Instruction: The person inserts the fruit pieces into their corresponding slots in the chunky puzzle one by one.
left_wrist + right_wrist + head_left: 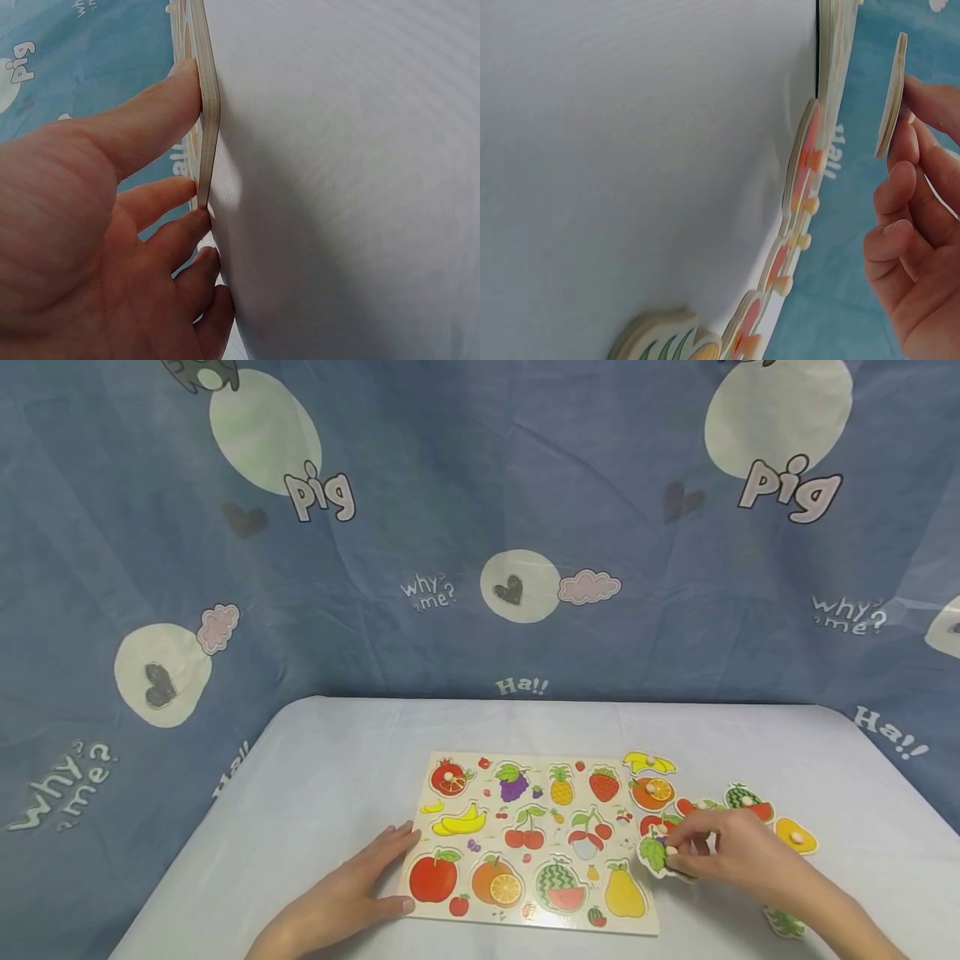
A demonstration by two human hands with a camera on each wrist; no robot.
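Note:
A wooden fruit puzzle board (555,922) lies flat on the table, printed with fruit pictures. My left hand (352,885) rests at its left edge. In the left wrist view the thumb lies against the board's edge (210,105), and the fingers reach along it, loosely extended. On the other side, my right hand (757,847) pinches a grape puzzle piece (651,853) by its small knob, thumb against fingertips. The right wrist view shows this piece edge-on (890,97), held apart from the table, with the other fingers curled.
Several knobbed pieces lie right of the board: bananas (650,763), an orange (652,792), a watermelon (750,802) and a yellow one (795,835). Red pieces are partly hidden by the right hand. A green leafy piece (783,921) lies nearer. Blue printed cloth (420,643) hangs behind.

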